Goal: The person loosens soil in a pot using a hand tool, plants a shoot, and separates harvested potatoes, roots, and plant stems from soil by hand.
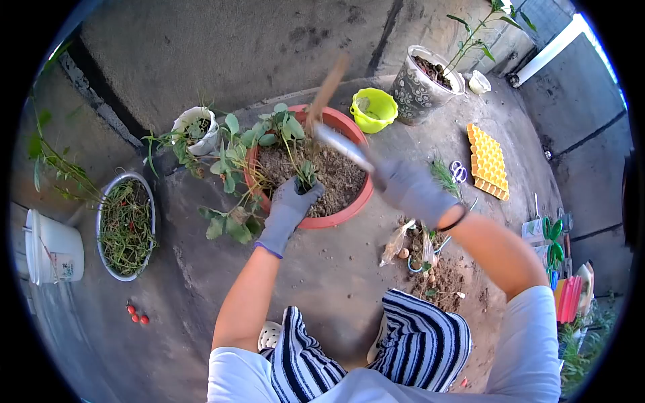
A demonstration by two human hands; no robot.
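My left hand, in a grey glove, reaches into a round terracotta-coloured pot of soil. Its fingers close around the base of a small leafy plant. My right hand, also gloved, grips a blurred hand tool with a shiny metal length nearest the glove and a wood-coloured part beyond. The tool slants over the pot's rim and soil; its exact kind is unclear. Larger leafy plants spill over the pot's left side.
A lime-green bucket and a patterned planter stand behind. Left are a basin of cut greens, a white lidded bucket and red fruits. Right lie scissors, a yellow egg tray and spilled soil.
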